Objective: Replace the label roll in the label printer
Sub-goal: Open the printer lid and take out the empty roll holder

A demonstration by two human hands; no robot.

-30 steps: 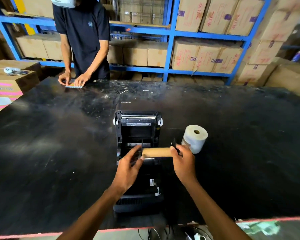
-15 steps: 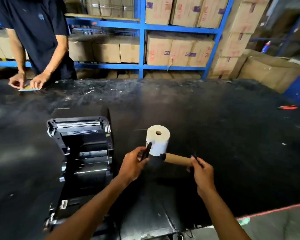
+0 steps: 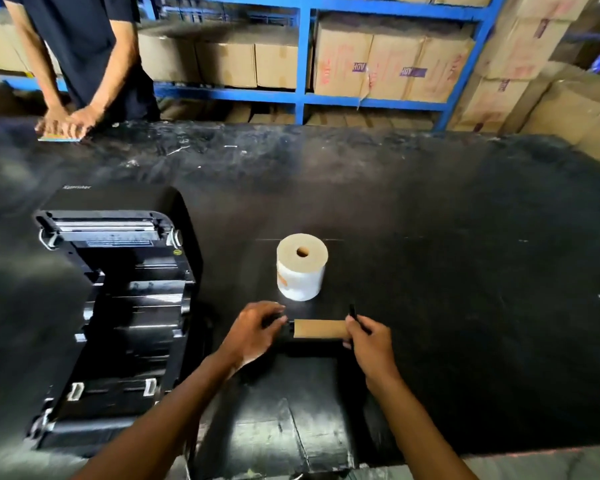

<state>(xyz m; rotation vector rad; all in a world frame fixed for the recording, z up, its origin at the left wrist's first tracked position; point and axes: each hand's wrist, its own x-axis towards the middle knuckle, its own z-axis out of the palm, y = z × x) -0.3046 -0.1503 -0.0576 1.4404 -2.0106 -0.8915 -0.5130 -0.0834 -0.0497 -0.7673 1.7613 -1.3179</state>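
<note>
The left hand (image 3: 257, 329) is closed around the black end piece at the left end of an empty brown cardboard core (image 3: 321, 329). The right hand (image 3: 369, 337) grips the right end of the same core, where a thin black part sticks up between the fingers. The core lies level between both hands, just above the black table (image 3: 465, 271).

Just behind the hands, a new label roll (image 3: 302, 266) stands on its end on the table, white on the side, with a small round hole in the top face. There is an orange mark on its side, but I cannot read it.

To the left of the hands sits the label printer (image 3: 118, 306), black, with its cover open and its roll compartment empty. A small word is printed on the lid, too blurred to read.

At the far left edge of the table, another person (image 3: 84, 46) in a dark shirt presses both hands on a flat card (image 3: 61, 137).

Behind the table, blue shelves (image 3: 303, 57) carry cardboard boxes (image 3: 392, 60). Some boxes have purple labels showing "ADH" upside down and red writing which I cannot read.
</note>
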